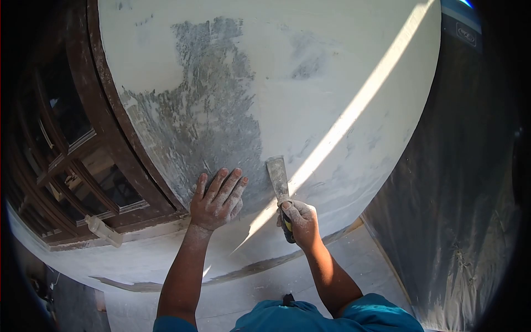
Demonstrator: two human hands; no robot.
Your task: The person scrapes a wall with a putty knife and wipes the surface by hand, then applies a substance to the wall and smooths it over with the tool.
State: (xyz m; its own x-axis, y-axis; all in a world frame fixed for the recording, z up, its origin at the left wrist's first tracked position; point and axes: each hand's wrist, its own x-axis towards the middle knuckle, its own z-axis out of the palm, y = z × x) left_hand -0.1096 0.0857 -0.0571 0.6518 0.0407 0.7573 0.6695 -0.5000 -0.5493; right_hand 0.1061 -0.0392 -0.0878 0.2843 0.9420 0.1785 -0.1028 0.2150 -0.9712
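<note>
My right hand [300,221] is wrapped round the dark and yellow handle of a putty knife [277,176]. The knife's flat blade points up and lies at the wall, near the right edge of a rough grey patch [215,105]. Dusty and spread, my left hand [217,200] rests on the lower part of that patch with its fingers pointing up and holds nothing. Pale coating covers the wall [310,116] around the patch, with fainter grey marks to the right.
A brown framed window [110,160] stands at the left, with a whitish bottle-like object [103,231] on its sill. Dark plastic sheeting [442,182] hangs at the right. Below the wall's lower edge lies a pale floor [354,260]. A sunlit streak crosses the wall.
</note>
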